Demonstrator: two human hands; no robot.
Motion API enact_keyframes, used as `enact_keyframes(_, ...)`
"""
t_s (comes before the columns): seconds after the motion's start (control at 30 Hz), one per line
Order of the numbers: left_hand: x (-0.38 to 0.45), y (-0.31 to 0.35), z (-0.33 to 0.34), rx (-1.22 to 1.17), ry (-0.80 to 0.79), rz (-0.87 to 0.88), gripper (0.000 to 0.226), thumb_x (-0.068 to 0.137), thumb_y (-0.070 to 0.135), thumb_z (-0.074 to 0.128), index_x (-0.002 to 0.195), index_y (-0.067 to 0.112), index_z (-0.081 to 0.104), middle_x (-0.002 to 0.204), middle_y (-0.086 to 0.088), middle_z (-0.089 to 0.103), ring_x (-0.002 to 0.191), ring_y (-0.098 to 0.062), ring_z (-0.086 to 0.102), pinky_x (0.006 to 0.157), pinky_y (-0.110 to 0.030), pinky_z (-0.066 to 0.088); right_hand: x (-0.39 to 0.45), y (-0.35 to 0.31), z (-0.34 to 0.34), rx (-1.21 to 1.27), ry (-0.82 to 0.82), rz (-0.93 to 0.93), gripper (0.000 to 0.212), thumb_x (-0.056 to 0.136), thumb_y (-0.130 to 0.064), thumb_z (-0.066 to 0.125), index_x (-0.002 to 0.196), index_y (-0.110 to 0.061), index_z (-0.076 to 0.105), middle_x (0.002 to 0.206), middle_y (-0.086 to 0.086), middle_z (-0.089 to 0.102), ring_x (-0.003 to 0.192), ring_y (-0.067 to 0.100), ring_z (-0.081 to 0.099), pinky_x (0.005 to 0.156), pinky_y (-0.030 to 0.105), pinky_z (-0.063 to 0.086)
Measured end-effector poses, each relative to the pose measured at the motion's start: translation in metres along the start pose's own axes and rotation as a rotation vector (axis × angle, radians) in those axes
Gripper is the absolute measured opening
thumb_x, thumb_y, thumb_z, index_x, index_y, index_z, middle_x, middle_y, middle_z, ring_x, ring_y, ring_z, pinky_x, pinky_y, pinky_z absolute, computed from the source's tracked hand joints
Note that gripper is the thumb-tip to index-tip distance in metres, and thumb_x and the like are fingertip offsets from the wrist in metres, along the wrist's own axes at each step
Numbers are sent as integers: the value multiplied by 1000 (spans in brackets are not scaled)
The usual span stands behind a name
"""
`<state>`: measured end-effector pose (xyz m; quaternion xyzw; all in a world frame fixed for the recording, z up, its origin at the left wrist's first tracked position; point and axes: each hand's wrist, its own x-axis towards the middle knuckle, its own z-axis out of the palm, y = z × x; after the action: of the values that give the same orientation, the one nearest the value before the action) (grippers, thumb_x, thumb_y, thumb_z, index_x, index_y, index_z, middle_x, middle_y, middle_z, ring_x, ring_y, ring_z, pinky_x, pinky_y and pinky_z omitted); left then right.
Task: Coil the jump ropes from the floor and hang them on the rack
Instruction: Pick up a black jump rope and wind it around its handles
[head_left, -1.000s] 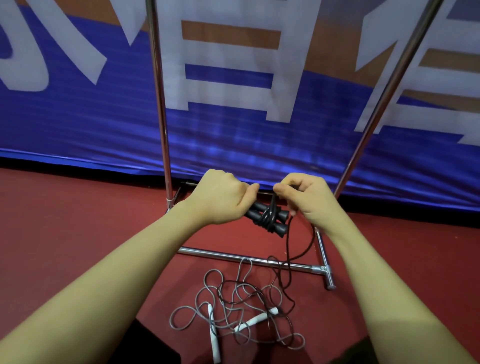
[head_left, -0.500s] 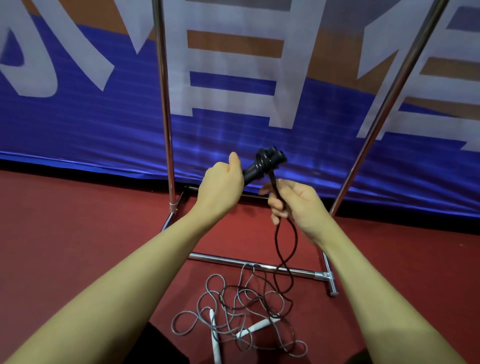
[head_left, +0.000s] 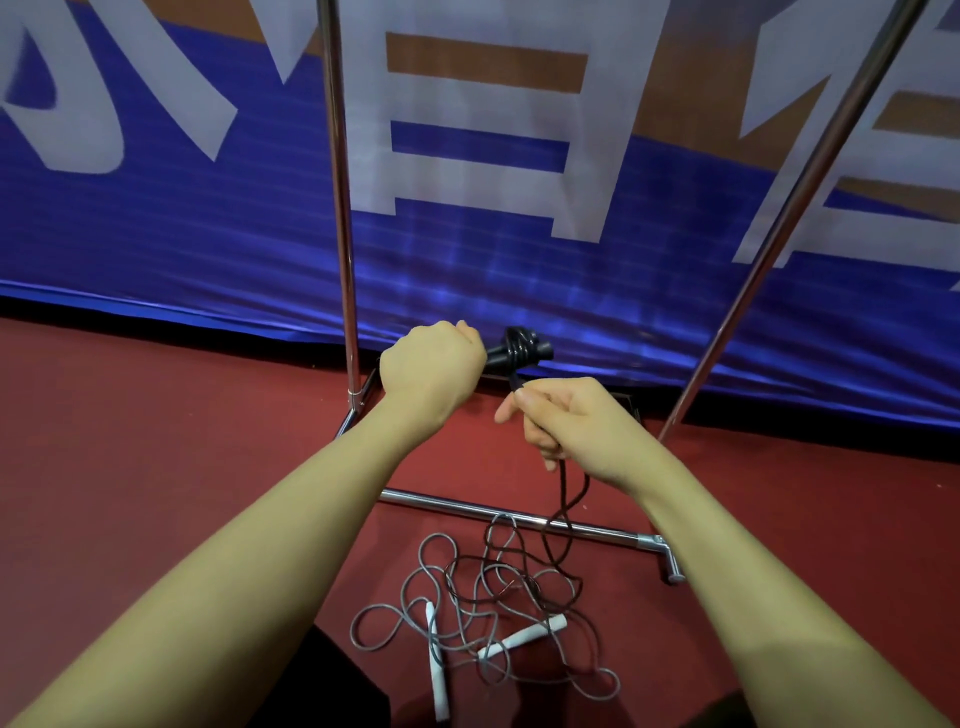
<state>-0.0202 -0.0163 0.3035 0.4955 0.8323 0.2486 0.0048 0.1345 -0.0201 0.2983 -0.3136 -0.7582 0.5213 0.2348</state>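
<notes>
The 2 black handles (head_left: 511, 354) are gripped by the left hand (head_left: 431, 366) so the black cord (head_left: 563, 512), pinched by the right hand (head_left: 569, 421), can be wound around them.

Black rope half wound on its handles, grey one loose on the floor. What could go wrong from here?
1. The black rope runs from the right hand down into the grey rope pile; more winding may drag the grey rope up or snag.
2. The black rope crosses the rack base bar and could catch on it.
3. Only a few turns sit on the handles in the left hand; slack might let them slip.
</notes>
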Motion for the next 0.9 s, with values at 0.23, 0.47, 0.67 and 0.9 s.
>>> enact_keyframes(0.23,-2,-7,11,182,-75,192,45,101,30,29,106,3,64,114,-19,63,106,-38,58,82,-35,40,-4,-9,-7,-128,92,-24,29,94,-17,56,66,-15,62,41,-10,39,41,5,34,44,22,36)
enact_keyframes(0.47,-11,-2,6,266,-96,547,46,102,35,27,74,11,55,97,-19,66,93,-36,59,67,-31,28,1,-5,-25,-113,414,-44,40,90,-25,63,52,-14,53,35,-11,36,37,4,25,44,16,23)
enact_keyframes(0.67,-14,-2,-4,277,105,861,50,98,31,32,57,11,56,55,-11,55,53,-32,52,48,-26,11,2,0,-32,-44,417,-1,36,85,-25,68,53,-16,55,39,-11,43,41,8,32,48,24,28)
enact_keyframes(0.9,-15,-7,-11,44,271,939,49,87,27,36,39,17,34,30,-5,33,28,-25,23,51,-16,3,4,5,-32,119,383,-24,31,84,-16,66,55,-12,55,43,-9,48,39,6,38,42,16,34)
